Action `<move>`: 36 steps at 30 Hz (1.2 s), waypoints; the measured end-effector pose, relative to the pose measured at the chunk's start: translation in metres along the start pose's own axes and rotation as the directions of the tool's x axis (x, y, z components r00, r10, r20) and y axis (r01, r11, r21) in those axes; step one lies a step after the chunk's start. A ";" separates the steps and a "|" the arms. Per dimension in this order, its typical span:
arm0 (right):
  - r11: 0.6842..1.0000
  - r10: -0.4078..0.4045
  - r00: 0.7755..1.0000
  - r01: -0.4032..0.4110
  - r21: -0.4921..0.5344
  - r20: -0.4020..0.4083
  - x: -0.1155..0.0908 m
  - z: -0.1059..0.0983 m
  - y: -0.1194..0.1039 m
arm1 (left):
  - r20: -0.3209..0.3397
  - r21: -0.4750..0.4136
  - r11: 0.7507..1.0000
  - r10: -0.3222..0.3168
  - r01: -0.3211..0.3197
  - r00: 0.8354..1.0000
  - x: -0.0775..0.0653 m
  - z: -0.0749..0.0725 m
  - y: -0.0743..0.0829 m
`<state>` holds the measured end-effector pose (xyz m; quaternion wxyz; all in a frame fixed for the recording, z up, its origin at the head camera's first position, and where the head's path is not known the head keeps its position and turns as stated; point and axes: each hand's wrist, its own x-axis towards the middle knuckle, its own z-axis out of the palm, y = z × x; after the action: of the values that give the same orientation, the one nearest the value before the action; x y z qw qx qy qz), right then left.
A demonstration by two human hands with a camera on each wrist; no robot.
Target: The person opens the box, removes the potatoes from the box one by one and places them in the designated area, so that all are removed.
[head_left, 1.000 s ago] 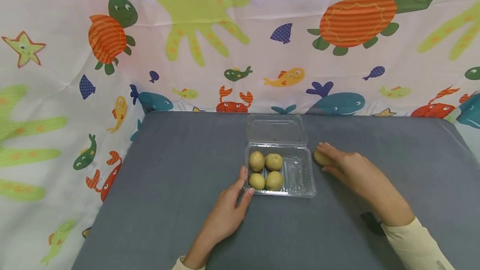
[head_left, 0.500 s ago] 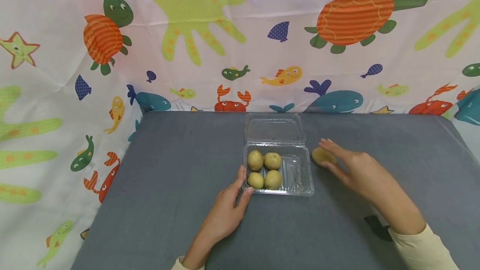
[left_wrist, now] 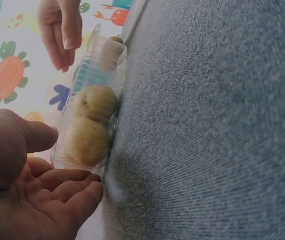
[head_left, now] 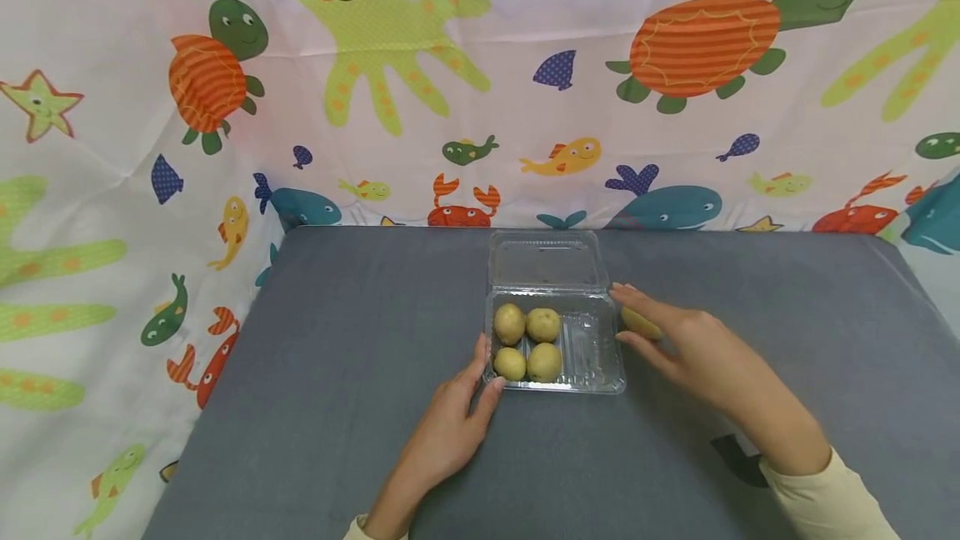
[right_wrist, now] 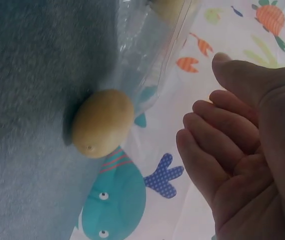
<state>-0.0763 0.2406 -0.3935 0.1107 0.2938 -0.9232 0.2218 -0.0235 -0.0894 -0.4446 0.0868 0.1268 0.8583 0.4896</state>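
Observation:
A clear plastic clamshell container [head_left: 592, 357] lies on the table, lid [head_left: 549, 263] folded back. Several small round potatoes [head_left: 544, 362] fill its left half in two rows. My left hand [head_left: 450, 427] rests against the container's front left corner, fingers along the left side and thumb at the front rim; the left wrist view has this left hand [left_wrist: 47, 185] beside two potatoes [left_wrist: 88, 141] behind the clear wall. Another potato [head_left: 640, 327] lies just outside the right wall. Above it hovers my right hand [head_left: 701, 352], fingers extended; in the right wrist view that loose potato [right_wrist: 103, 123] sits apart from the fingers.
Grey cloth covers the table [head_left: 360, 340]. A patterned curtain [head_left: 420, 157] with sea animals hangs along the back and left edges. A dark patch [head_left: 738, 457] shows on the table by the right wrist.
My right hand has lifted off the loose potato and shifted left, fingertips now near the container's right edge. The left hand and the container hold their place.

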 end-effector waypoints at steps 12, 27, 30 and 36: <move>0.992 -0.121 0.992 0.120 0.039 0.022 0.006 0.015 -0.012 | -0.014 0.011 1.000 0.002 -0.002 1.000 -0.002 0.002 -0.003; 0.969 -0.232 0.969 0.222 0.110 0.089 0.014 0.029 -0.016 | -0.027 0.023 0.999 0.024 -0.023 0.999 -0.001 0.002 -0.004; 0.965 -0.244 0.963 0.230 0.123 0.112 0.015 0.033 -0.018 | -0.023 0.021 1.000 0.010 -0.010 1.000 -0.001 0.002 -0.005; 0.969 -0.237 0.954 0.220 0.110 0.181 0.016 0.037 -0.022 | -0.025 0.021 1.000 0.019 -0.019 0.999 0.000 0.002 -0.003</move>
<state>-0.0785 0.1986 -0.4133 0.0326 0.4234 -0.8786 0.2185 -0.0229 -0.0889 -0.4481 0.0700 0.1297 0.8631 0.4831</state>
